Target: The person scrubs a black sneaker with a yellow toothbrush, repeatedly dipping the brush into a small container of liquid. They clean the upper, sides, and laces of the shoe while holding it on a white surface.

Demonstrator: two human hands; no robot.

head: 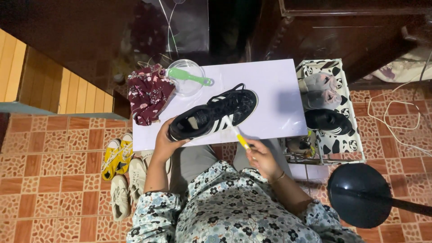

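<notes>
Floral-printed sleeves fill the near edge of the view, and both forearms reach forward from them to a small white worktop. On the floor to the left lie yellow sneakers and pale ones. Further up, a dark floral cloth sits at the worktop's left corner, just beside a clear bowl with a green brush resting across it.

Left hand cups the heel of a black sneaker with white stripes, fingers curled around it, so the shoe is tilted with only part of it on the worktop; if that hold loosens, it could tip off the near edge. Right hand pinches a yellow-handled toothbrush whose head touches the shoe's side (a hard push could skid the shoe toward the bowl). To the right, a panda-print rack holds more shoes.
</notes>
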